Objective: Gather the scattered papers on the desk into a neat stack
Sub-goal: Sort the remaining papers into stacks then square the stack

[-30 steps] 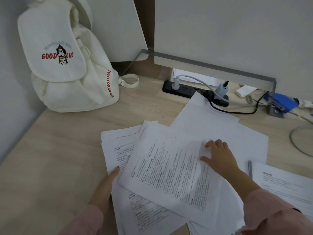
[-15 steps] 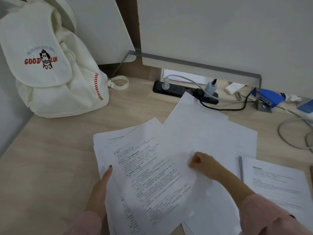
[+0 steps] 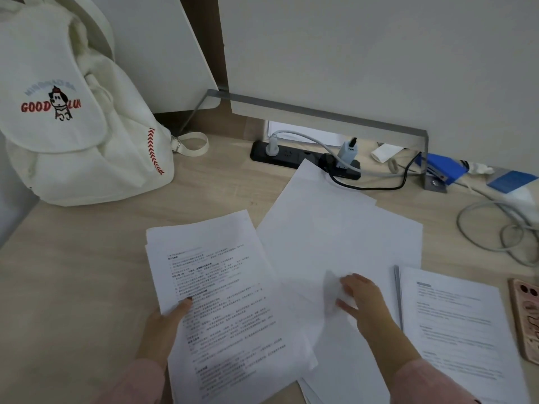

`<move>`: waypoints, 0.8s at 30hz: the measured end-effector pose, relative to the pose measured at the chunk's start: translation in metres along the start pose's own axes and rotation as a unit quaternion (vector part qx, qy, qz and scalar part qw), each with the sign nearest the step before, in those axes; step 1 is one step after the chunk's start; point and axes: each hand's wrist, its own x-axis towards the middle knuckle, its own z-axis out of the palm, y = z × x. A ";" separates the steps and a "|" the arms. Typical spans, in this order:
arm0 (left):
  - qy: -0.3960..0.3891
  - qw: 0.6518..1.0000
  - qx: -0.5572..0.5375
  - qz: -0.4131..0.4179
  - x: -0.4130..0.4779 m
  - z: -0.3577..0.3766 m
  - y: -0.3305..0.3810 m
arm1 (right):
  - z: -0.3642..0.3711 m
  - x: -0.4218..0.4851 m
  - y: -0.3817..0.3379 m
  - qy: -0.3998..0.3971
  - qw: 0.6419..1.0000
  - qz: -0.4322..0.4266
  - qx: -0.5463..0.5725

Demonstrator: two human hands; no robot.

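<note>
Right hand point(image 3: 360, 300): motion-blurred on the blank white paper sheets point(image 3: 335, 234); cannot tell grip from flat press. Left hand point(image 3: 163, 325): thumb on top of the printed white paper sheets point(image 3: 221, 301), fingers hidden beneath. Print too small to read. Near ends of both piles cut by frame bottom. Cream canvas backpack point(image 3: 73, 126), far left: cropped top and left. Pink patterned phone case point(image 3: 525, 319): cropped at right edge.

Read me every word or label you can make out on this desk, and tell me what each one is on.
"GOOD LU", red, cut off at the flap's edge: white backpack.
Arched grey lettering above it: too blurred.
Print on the left sheet and the right sheet: too small to read.
</note>
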 end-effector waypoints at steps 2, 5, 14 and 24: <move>-0.003 1.000 0.009 0.010 -0.003 0.003 0.004 | 0.003 -0.002 0.000 -0.038 0.997 0.052 0.033; -0.006 1.000 0.020 0.016 -0.006 0.006 0.007 | 0.016 -0.001 0.004 -0.045 0.998 0.038 -0.022; -0.021 0.999 0.026 0.001 -0.009 -0.001 0.008 | 0.029 -0.044 -0.032 0.082 0.921 -0.320 -0.206; -0.025 0.998 0.013 -0.049 -0.017 -0.001 0.011 | 0.051 -0.117 -0.007 -0.063 0.630 -0.557 -0.538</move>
